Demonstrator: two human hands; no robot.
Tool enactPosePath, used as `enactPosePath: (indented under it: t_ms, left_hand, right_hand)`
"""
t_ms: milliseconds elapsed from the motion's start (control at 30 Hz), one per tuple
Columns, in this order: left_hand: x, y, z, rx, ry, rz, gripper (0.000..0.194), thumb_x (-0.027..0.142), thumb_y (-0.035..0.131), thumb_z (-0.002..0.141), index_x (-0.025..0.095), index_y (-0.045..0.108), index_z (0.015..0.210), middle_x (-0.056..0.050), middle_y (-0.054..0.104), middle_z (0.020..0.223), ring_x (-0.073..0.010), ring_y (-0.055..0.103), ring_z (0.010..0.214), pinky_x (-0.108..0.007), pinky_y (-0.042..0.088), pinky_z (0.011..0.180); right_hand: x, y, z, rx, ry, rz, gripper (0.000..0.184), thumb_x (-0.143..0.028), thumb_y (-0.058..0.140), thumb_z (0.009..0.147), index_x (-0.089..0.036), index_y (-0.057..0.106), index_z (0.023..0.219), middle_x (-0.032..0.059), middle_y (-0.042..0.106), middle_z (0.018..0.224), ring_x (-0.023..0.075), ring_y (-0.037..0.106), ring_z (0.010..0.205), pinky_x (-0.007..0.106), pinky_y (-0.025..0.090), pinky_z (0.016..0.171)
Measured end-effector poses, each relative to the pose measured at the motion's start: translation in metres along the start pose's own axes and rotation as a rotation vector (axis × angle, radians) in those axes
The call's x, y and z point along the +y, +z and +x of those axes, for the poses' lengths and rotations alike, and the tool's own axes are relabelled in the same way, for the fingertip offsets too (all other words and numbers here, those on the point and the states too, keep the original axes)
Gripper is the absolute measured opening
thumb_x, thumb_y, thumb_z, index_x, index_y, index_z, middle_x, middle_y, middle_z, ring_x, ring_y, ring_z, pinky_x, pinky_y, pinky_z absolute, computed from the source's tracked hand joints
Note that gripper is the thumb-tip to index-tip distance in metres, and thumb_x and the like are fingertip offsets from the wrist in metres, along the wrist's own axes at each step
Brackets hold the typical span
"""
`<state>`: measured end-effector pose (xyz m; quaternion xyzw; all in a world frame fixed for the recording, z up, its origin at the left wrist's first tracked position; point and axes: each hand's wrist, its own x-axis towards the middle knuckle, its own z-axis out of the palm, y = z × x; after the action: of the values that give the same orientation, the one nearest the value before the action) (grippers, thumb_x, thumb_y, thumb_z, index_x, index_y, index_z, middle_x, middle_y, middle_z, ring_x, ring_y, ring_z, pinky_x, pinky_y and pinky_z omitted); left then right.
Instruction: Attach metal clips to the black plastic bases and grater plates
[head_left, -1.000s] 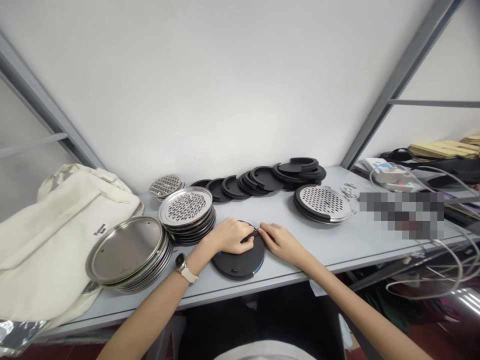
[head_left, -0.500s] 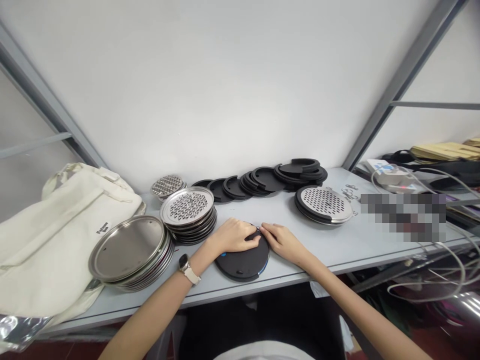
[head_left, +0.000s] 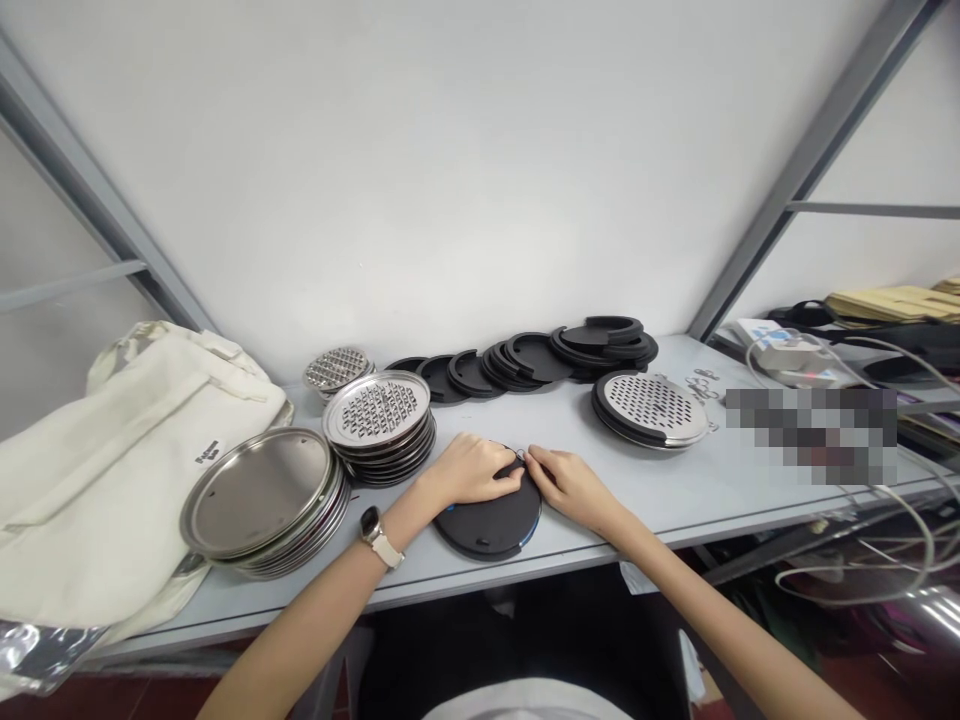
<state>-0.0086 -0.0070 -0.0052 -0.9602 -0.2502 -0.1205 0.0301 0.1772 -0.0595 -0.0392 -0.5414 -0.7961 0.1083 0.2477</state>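
Note:
A black round disc [head_left: 491, 522] lies near the front edge of the grey table. My left hand [head_left: 476, 470] is closed on its far side, thumb across the top. At the disc's far right rim, my right hand [head_left: 564, 484] pinches a small metal ring [head_left: 520, 456], partly hidden by the fingers. A bit of blue shows along the disc's right edge. To the left stand a stack of round metal grater plates [head_left: 379, 408] and a stack of plain round metal plates [head_left: 259, 495]. More metal rings [head_left: 703, 382] lie loose at the right.
Black round covers [head_left: 536, 357] lie overlapped along the wall. A perforated plate in a black holder [head_left: 652, 408] sits right of my hands. A cream cloth bag [head_left: 127, 470] is at far left; white cables [head_left: 919, 520] hang at right. Grey frame posts [head_left: 795, 190] flank the table.
The view has shifted slightly. Both hands stay at the disc's far edge, and the ring between the right fingertips shows a little more.

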Motion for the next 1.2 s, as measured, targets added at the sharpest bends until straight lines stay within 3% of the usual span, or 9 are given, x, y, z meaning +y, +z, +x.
enactPosePath:
  t_ms: [467, 800, 1200]
  left_hand:
    - [0.0008, -0.0010, 0.0008, -0.015, 0.004, -0.004, 0.026, 0.033, 0.049, 0.088, 0.017, 0.065, 0.074, -0.004, 0.069, 0.075, -0.0175, 0.063, 0.065, -0.025, 0.037, 0.056]
    - [0.0005, 0.0005, 0.0006, -0.014, 0.025, -0.010, 0.025, 0.032, 0.049, 0.089, 0.017, 0.065, 0.076, -0.005, 0.069, 0.077, -0.0183, 0.064, 0.068, -0.026, 0.039, 0.058]
    - [-0.0005, 0.0011, 0.0011, -0.005, 0.030, -0.004, 0.026, 0.033, 0.050, 0.089, 0.018, 0.064, 0.074, -0.003, 0.068, 0.074, -0.0167, 0.063, 0.065, -0.026, 0.037, 0.056]
  right_hand:
    - [-0.0004, 0.0001, -0.0014, 0.041, 0.019, 0.094, 0.029, -0.028, 0.036, 0.094, -0.022, 0.041, 0.067, -0.0031, 0.046, 0.054, 0.0119, 0.042, 0.048, 0.022, 0.029, 0.051]
    - [-0.0002, 0.0002, -0.0003, 0.039, 0.035, 0.121, 0.019, -0.028, 0.033, 0.096, -0.023, 0.046, 0.084, -0.0030, 0.050, 0.059, 0.0148, 0.049, 0.049, 0.024, 0.033, 0.053]
    - [0.0006, -0.0026, 0.0012, 0.017, 0.046, 0.128, 0.034, -0.032, 0.032, 0.098, -0.021, 0.044, 0.068, -0.0021, 0.051, 0.058, 0.0140, 0.051, 0.054, 0.024, 0.033, 0.057]
